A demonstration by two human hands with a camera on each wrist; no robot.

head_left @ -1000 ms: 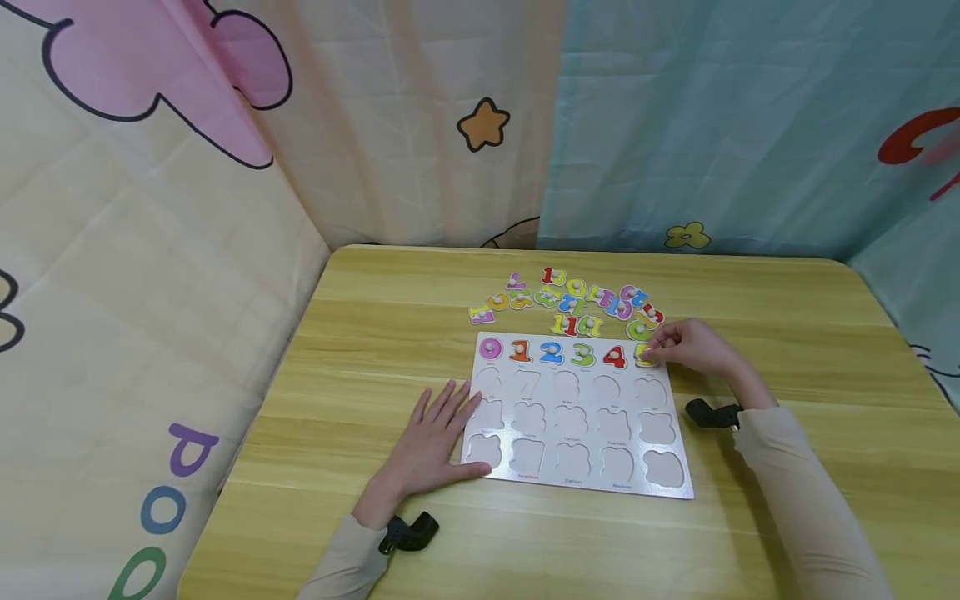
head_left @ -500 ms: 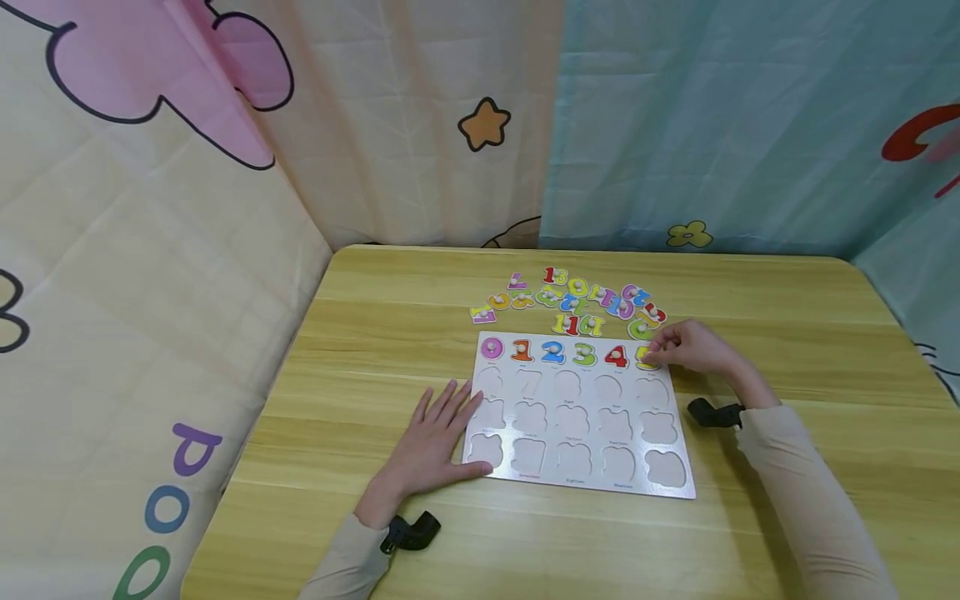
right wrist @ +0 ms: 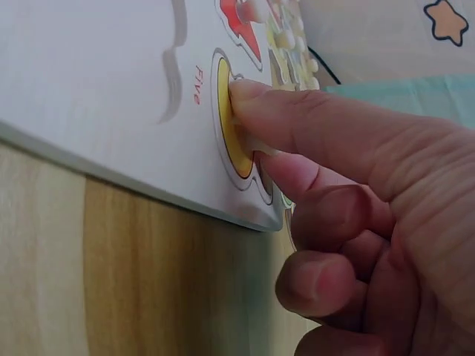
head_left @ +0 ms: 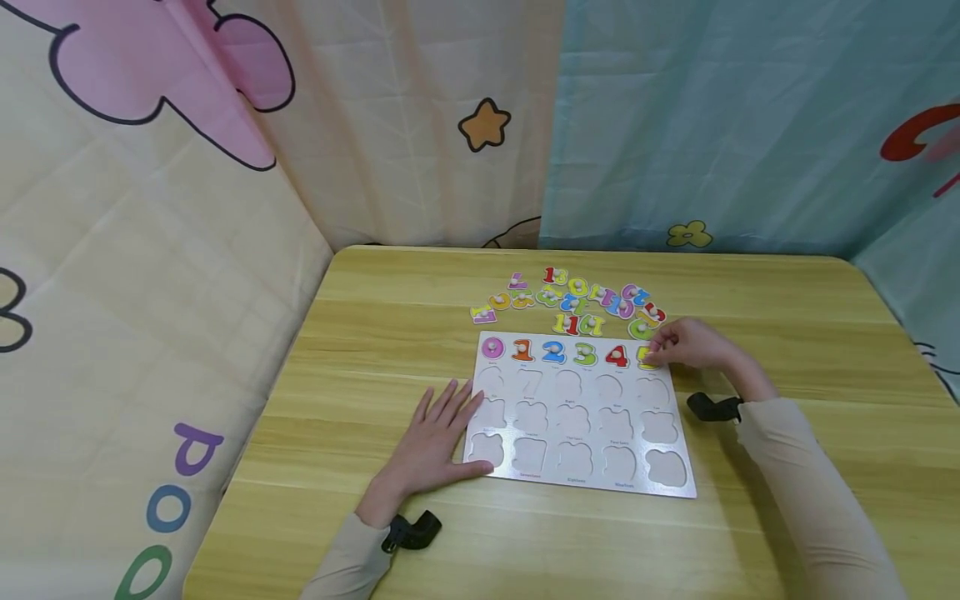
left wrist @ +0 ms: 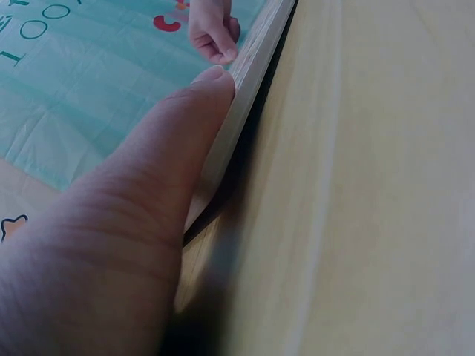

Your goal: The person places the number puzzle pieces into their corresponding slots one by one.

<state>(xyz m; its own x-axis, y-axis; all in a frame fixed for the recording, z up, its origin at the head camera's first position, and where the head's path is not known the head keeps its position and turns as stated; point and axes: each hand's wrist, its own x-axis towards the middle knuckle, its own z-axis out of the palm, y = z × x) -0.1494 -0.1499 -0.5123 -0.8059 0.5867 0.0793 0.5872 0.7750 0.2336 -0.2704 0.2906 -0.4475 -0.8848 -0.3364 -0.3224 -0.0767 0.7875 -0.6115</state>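
Note:
A white number puzzle board (head_left: 551, 433) lies on the table, its top row filled with the pieces 0 (head_left: 492, 347), 1, 2, 3 and 4 from left to right. At the right end of that row, my right hand (head_left: 693, 346) pinches the yellow number 5 piece (right wrist: 236, 130) between thumb and index finger. This piece sits in its recess above the printed word "Five" in the right wrist view. My left hand (head_left: 427, 446) rests with spread fingers on the board's left edge, thumb at the lower left corner. Lower rows show bare recesses.
Several loose number pieces (head_left: 577, 287) lie scattered on the wooden table (head_left: 360, 333) just behind the board, some close together. Printed curtains (head_left: 420, 125) hang behind the table and along its left side. Each wrist carries a black camera mount (head_left: 412, 531).

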